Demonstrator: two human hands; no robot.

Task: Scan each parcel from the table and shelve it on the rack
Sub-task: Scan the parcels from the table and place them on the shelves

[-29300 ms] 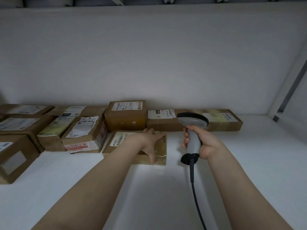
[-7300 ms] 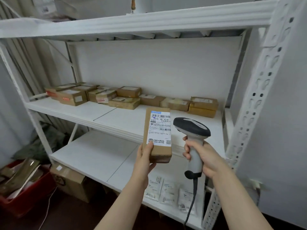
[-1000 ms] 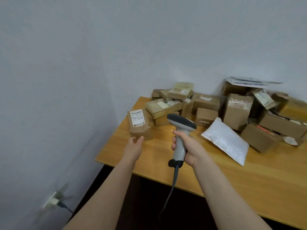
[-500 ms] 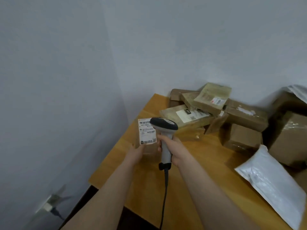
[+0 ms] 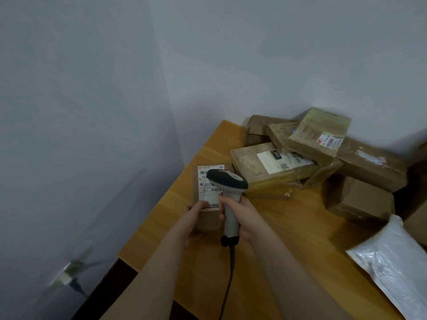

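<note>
A small brown cardboard parcel (image 5: 209, 219) with a white barcode label stands upright near the left end of the wooden table (image 5: 265, 227). My left hand (image 5: 191, 218) grips its lower left side, thumb on the label. My right hand (image 5: 240, 214) holds a grey handheld scanner (image 5: 227, 181) by its handle, the dark head just in front of the label and covering part of it. The scanner's cable hangs down toward me.
Several brown parcels (image 5: 275, 162) are piled against the wall at the table's back corner. A white plastic mailer (image 5: 397, 262) lies at the right. Grey walls close in on the left and behind. A wall socket with a plug (image 5: 67, 277) sits low on the left.
I have moved closer to the table. My left hand went from reaching for the parcel to gripping it, and the scanner came up in front of its label.
</note>
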